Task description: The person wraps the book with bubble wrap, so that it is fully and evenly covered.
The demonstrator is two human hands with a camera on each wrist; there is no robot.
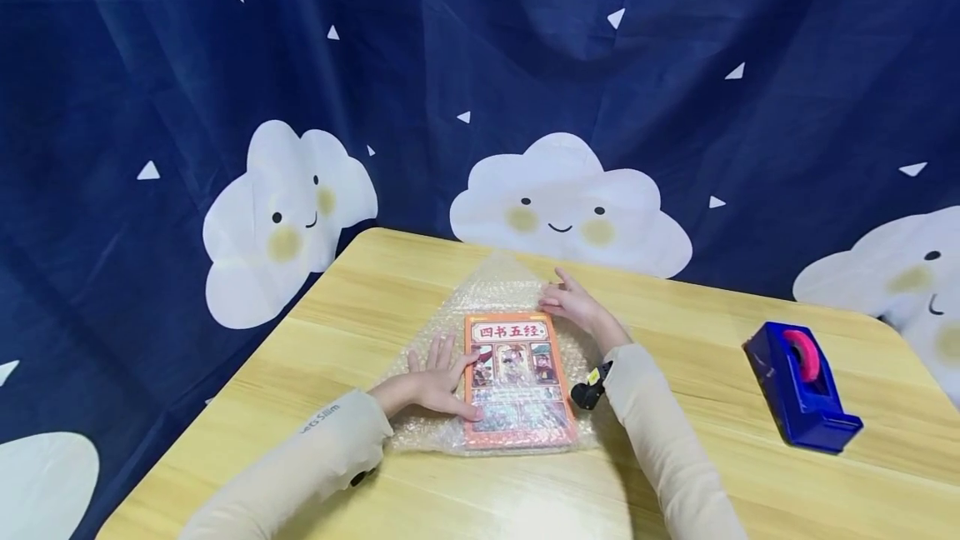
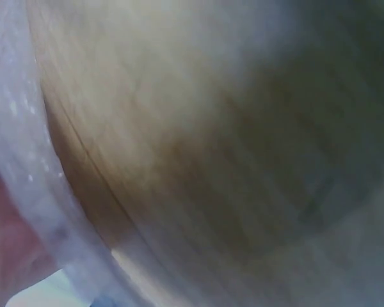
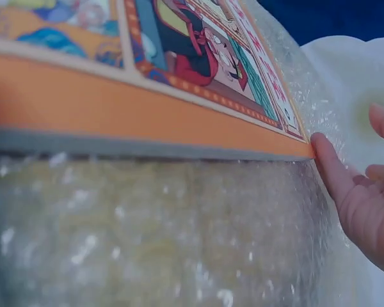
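Observation:
An orange book (image 1: 514, 357) with illustrated panels and large red characters lies face up on a sheet of bubble wrap (image 1: 491, 286). Over the lower part of its cover, a shiny layer of the wrap shows. My left hand (image 1: 431, 382) spreads its fingers on the wrap at the book's left side, its thumb over the lower cover. At the book's top right corner is my right hand (image 1: 573, 304); in the right wrist view a fingertip (image 3: 319, 144) touches that corner, beside the book's edge (image 3: 147, 121). Another finger of this hand is raised.
To the right on the wooden table (image 1: 697, 382) stands a blue tape dispenser (image 1: 806, 390) with a roll of pink-red tape (image 1: 804, 354). A dark blue curtain (image 1: 420, 40) with smiling clouds hangs behind the table. The left wrist view shows mostly blurred tabletop (image 2: 179, 147).

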